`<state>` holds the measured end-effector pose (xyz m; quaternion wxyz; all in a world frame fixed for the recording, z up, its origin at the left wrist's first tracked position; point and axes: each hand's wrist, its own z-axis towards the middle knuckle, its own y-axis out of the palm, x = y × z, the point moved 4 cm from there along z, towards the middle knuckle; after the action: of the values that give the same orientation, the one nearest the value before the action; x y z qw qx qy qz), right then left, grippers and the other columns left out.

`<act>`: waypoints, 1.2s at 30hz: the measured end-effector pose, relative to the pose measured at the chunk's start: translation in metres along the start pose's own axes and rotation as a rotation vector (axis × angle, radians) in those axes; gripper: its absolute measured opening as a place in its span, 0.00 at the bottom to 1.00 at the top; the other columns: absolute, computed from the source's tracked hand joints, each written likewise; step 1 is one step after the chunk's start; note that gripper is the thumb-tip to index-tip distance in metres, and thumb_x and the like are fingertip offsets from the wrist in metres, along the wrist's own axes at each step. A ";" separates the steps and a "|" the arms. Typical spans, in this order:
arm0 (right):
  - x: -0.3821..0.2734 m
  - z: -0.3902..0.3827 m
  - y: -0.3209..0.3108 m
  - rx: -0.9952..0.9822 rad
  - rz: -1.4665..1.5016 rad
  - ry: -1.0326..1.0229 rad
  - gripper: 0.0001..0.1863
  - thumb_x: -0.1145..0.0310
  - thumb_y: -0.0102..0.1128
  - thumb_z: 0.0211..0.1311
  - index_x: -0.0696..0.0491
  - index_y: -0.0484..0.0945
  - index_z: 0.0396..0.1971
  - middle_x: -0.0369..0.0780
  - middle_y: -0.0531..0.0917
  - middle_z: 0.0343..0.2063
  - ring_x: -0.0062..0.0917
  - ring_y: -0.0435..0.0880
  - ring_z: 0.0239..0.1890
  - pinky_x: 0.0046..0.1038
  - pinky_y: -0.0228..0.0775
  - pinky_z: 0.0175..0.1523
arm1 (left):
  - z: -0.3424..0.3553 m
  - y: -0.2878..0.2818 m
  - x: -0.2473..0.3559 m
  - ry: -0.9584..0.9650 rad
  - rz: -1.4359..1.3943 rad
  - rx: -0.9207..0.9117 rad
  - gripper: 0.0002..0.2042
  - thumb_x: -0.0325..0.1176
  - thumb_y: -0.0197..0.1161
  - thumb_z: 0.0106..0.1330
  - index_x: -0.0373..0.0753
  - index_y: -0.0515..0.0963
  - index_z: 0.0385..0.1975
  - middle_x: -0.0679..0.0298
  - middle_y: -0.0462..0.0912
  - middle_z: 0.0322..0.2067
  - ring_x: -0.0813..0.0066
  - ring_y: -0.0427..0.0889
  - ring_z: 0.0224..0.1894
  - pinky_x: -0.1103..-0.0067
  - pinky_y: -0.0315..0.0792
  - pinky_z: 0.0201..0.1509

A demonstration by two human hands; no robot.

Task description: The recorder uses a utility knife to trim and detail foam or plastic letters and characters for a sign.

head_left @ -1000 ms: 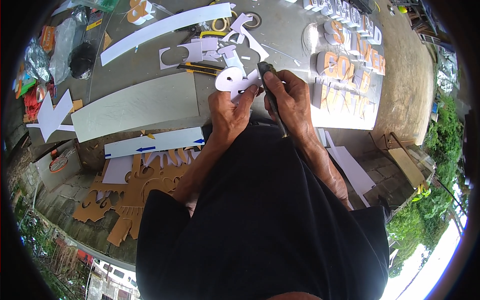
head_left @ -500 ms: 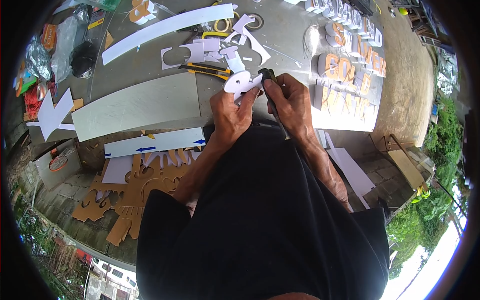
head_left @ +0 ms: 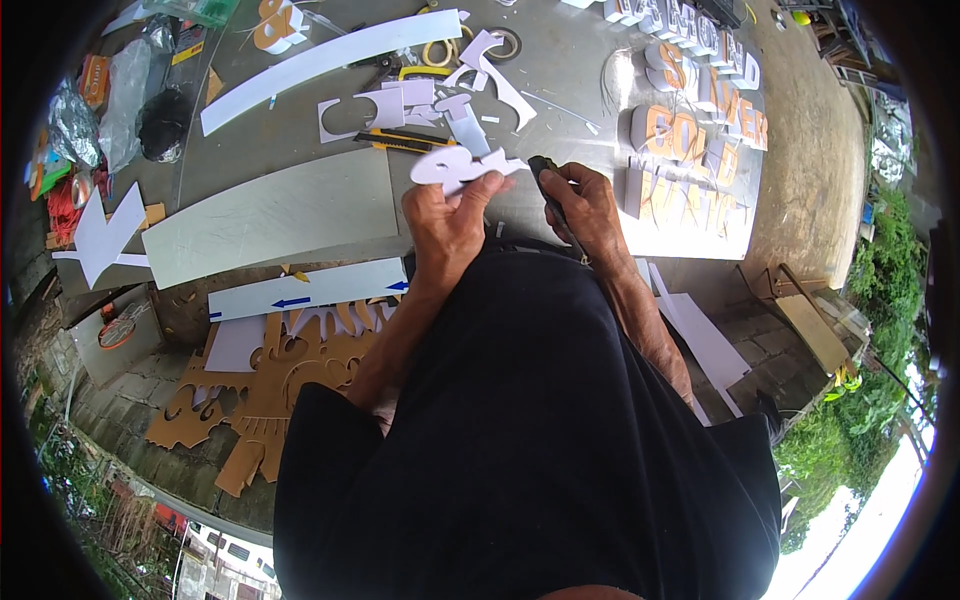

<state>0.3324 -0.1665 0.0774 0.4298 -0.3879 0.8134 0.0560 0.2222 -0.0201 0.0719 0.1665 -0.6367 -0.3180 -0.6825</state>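
Observation:
My left hand [head_left: 445, 225] pinches a flat white cut-out shaped like an ampersand [head_left: 436, 168] between thumb and fingers, above the near part of the grey table. To its right, my right hand [head_left: 592, 212] is closed round a slim dark hand tool [head_left: 548, 186]; its exact kind does not show. A small gap lies between the tool's upper end and the cut-out's right tip. Just beyond the cut-out, a yellow and black utility knife [head_left: 408, 141] lies on the table beside white sheet scraps [head_left: 408, 97].
Raised white letters with orange faces [head_left: 680, 135] stand in rows at the right. Tape rolls [head_left: 506, 43], a long curved white strip [head_left: 330, 70] and a pale curved panel [head_left: 275, 212] lie on the table. Plastic bags [head_left: 125, 110] crowd the far left; brown cardboard offcuts [head_left: 265, 395] lie below.
The tool has come away from the cut-out, and my right hand has moved slightly right. My left hand has shifted left and tilted the cut-out flatter.

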 end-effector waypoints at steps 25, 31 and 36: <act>-0.038 -0.004 0.018 -0.210 0.436 -0.236 0.17 0.55 0.57 0.71 0.55 0.72 0.32 0.36 0.76 0.19 0.17 0.72 0.17 0.20 0.63 0.23 | 0.004 -0.003 -0.014 -0.454 -0.596 0.017 0.09 0.27 0.70 0.61 0.35 0.80 0.39 0.60 0.86 0.32 0.72 0.85 0.31 0.78 0.75 0.28; -0.039 -0.008 0.019 -0.217 0.427 -0.184 0.18 0.55 0.53 0.73 0.53 0.70 0.29 0.36 0.74 0.17 0.17 0.68 0.13 0.21 0.60 0.18 | 0.006 0.001 -0.008 -0.404 -0.559 0.019 0.09 0.27 0.70 0.61 0.36 0.80 0.38 0.62 0.85 0.32 0.73 0.83 0.29 0.78 0.72 0.27; -0.049 -0.013 0.021 -0.177 0.361 -0.216 0.19 0.53 0.52 0.74 0.53 0.69 0.28 0.35 0.73 0.17 0.16 0.67 0.12 0.19 0.57 0.16 | 0.012 0.002 -0.007 -0.394 -0.565 0.021 0.09 0.25 0.70 0.60 0.37 0.80 0.38 0.62 0.85 0.32 0.73 0.83 0.29 0.78 0.72 0.27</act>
<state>0.3258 -0.1289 0.1166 0.4618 -0.2638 0.8108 0.2443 0.2333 -0.0149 0.0656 -0.0868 -0.6412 -0.5148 -0.5624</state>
